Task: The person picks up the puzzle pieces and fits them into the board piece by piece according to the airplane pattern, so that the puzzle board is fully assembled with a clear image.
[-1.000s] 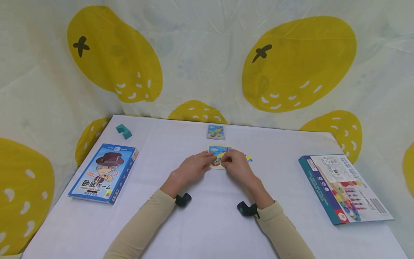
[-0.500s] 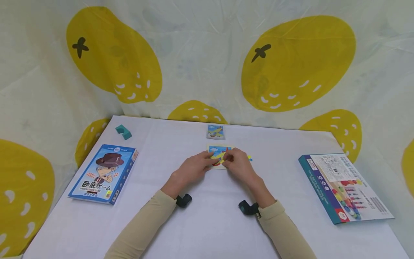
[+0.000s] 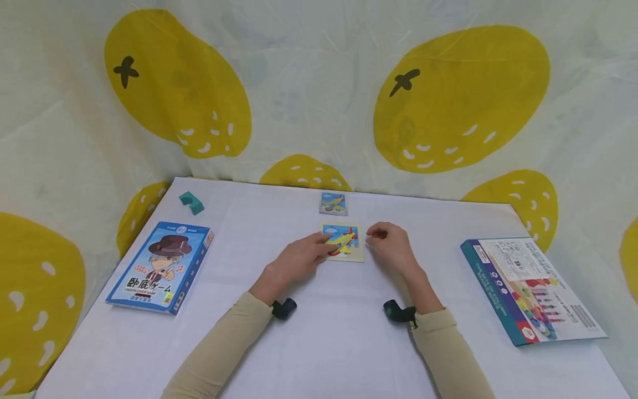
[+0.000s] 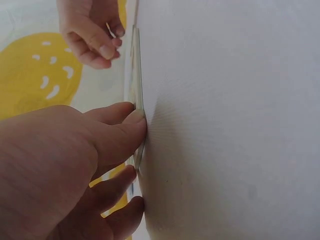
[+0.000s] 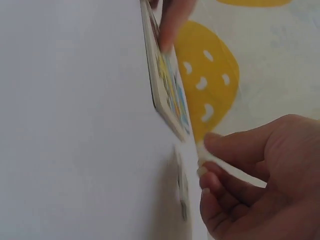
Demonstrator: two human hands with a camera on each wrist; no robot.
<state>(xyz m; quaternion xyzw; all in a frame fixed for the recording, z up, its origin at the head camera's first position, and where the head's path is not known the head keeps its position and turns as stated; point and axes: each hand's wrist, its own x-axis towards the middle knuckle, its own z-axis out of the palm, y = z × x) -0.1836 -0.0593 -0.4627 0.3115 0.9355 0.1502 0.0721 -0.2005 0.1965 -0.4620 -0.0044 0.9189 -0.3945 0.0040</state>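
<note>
A small jigsaw puzzle [image 3: 352, 257] with a yellow and red airplane on a blue sky lies flat in its pale frame at mid-table. My left hand [image 3: 299, 257] grips its left side, the thumb [image 4: 132, 125] at the near edge and a finger over the picture. To the right of the frame hovers my right hand [image 3: 394, 246], fingers loosely curled and thumb apart from them, with nothing visibly held. Beneath these fingers, a loose thin puzzle piece [image 5: 182, 185] lies on the white cloth in the right wrist view; the hand hides it in the head view.
A matching airplane picture card [image 3: 333, 204] lies behind the puzzle. At the left are a blue game box [image 3: 159, 269] and a teal arch-shaped block [image 3: 191, 203]. A bead-set box [image 3: 533, 291] lies at the right. A fruit-print curtain [image 3: 309, 83] hangs behind the table.
My right hand has left the puzzle and moved right, to where the loose piece lies, uncovering the airplane's right part. My left hand has stayed on the puzzle.
</note>
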